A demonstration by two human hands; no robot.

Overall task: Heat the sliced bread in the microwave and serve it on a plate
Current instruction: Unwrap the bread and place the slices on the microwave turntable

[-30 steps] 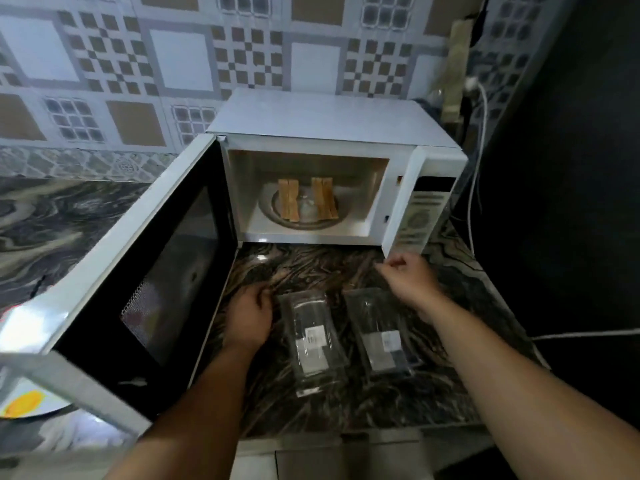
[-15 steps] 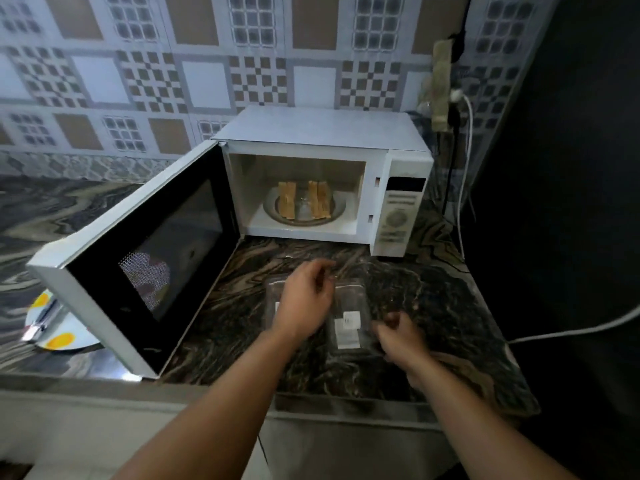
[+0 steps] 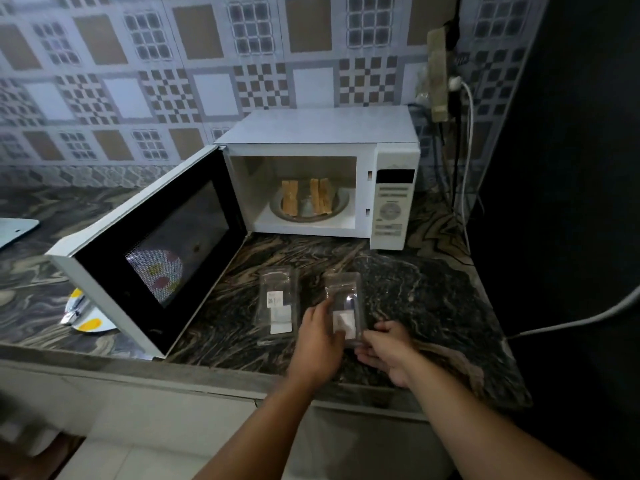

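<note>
A white microwave [image 3: 322,129] stands on the dark marble counter with its door [image 3: 152,244] swung wide open to the left. Inside, toasted bread slices [image 3: 306,200] lie on the round turntable [image 3: 341,202]. Two clear plastic packets lie on the counter in front. My left hand [image 3: 317,341] and my right hand [image 3: 388,351] both grip the right packet [image 3: 344,306] at its near end. The left packet [image 3: 278,303] lies untouched beside it. A white plate [image 3: 88,323] with yellow spots sits at the left, partly hidden behind the door.
A white cable [image 3: 571,320] runs across the counter's right side from a dark wall. A power strip [image 3: 438,74] with plugs hangs on the tiled wall behind the microwave. A pale board [image 3: 17,230] lies at the far left. The counter edge [image 3: 207,386] is close to me.
The view has pulled back from the microwave. My left hand moved right from the left packet and my right hand came down from the microwave's front; both now hold the right packet.
</note>
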